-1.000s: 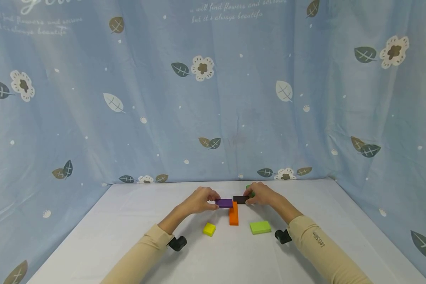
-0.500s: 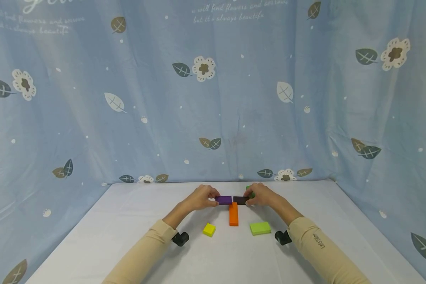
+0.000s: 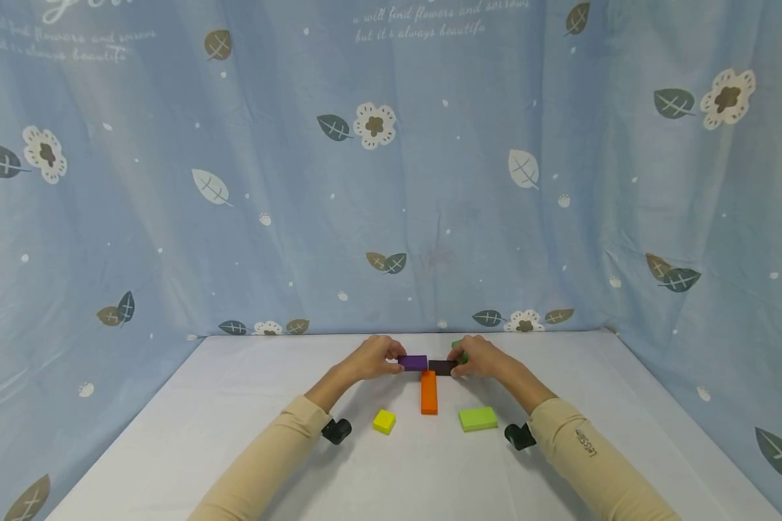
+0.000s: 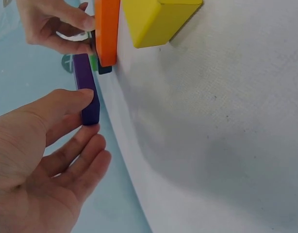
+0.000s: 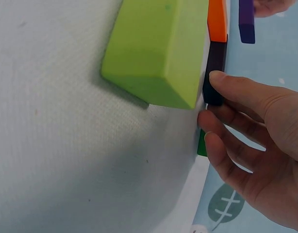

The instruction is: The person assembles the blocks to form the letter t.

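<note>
My left hand [image 3: 371, 358] pinches a purple block [image 4: 87, 92] between thumb and fingers. In both wrist views the purple block is lifted off the tabletop. My right hand [image 3: 481, 356] grips the outer end of a black block [image 5: 215, 73], thumb on its near face and fingers behind. An orange block [image 3: 429, 393] lies lengthwise toward me, its far end right at the black block's inner end. Seen from the head, purple and black line up side by side, with a narrow gap. A green block [image 5: 202, 143] is partly hidden behind my right hand.
A yellow block [image 3: 384, 421] lies to the left of the orange one, and a lime-green block [image 3: 478, 418] to the right. All rest on a white table [image 3: 234, 405]. A blue patterned curtain [image 3: 391, 188] rises behind the table's far edge.
The left hand has carried the purple block farther from me, from overlapping the orange block's far end to beyond it. The right hand and black block stay nearly still.
</note>
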Demonstrator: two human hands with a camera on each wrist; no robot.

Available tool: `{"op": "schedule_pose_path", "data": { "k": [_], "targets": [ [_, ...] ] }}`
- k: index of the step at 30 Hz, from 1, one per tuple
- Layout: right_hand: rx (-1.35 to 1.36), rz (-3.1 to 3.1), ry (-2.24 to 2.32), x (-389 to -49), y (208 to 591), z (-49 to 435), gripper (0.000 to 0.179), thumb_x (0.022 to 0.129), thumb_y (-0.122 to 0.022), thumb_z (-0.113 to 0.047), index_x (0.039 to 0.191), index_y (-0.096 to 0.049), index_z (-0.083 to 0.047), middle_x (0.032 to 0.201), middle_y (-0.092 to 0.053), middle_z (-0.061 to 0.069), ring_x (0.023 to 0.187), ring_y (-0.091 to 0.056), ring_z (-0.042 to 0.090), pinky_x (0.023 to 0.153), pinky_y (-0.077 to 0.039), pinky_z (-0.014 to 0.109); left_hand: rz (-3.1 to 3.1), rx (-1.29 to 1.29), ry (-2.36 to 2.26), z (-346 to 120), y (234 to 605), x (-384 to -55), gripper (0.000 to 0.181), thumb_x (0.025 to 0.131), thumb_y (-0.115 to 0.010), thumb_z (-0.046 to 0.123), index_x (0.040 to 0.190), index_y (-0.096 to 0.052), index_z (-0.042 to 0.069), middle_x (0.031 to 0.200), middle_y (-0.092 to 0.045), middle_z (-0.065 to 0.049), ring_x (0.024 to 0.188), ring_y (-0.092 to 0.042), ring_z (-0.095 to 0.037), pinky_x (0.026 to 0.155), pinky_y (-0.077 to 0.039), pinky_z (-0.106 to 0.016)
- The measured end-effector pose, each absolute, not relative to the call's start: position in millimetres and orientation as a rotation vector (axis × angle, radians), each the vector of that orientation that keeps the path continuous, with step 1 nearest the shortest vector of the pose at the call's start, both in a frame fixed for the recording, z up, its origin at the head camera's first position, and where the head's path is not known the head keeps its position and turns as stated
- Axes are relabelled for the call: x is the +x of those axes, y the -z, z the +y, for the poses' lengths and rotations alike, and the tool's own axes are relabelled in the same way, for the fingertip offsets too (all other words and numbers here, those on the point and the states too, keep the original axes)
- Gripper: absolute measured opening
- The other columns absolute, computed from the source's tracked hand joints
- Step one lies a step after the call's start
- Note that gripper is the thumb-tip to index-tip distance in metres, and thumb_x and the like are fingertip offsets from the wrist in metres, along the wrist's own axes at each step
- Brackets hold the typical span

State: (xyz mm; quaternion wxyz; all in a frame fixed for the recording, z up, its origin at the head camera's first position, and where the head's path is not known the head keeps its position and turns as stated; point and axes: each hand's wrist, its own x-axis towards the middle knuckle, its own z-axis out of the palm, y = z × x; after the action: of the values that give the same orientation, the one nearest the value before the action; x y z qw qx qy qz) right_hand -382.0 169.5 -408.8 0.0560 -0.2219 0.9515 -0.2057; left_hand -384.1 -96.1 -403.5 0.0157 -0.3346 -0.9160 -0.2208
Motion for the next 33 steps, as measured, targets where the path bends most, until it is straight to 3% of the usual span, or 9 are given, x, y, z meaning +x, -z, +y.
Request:
{"op": "schedule_pose_path", "data": {
  "k": [33],
  "targets": [
    [-0.598, 2.89, 0.638, -380.4, 407.3, 166.5, 0.029, 0.084, -0.078, -0.016, 0.111, -0.074, -0.009, 0.103, -0.071, 0.003, 0.084, -0.055, 0.015, 0.085, -0.052, 0.034, -2.902, -1.031, 0.7, -91.4, 406.0, -399.7, 0.026, 0.085, -0.076, 0.012, 0.109, -0.073, 0.003, 0.103, -0.073, -0.01, 0.091, -0.063, -0.02, 0.086, -0.056, -0.034]
  ]
}}
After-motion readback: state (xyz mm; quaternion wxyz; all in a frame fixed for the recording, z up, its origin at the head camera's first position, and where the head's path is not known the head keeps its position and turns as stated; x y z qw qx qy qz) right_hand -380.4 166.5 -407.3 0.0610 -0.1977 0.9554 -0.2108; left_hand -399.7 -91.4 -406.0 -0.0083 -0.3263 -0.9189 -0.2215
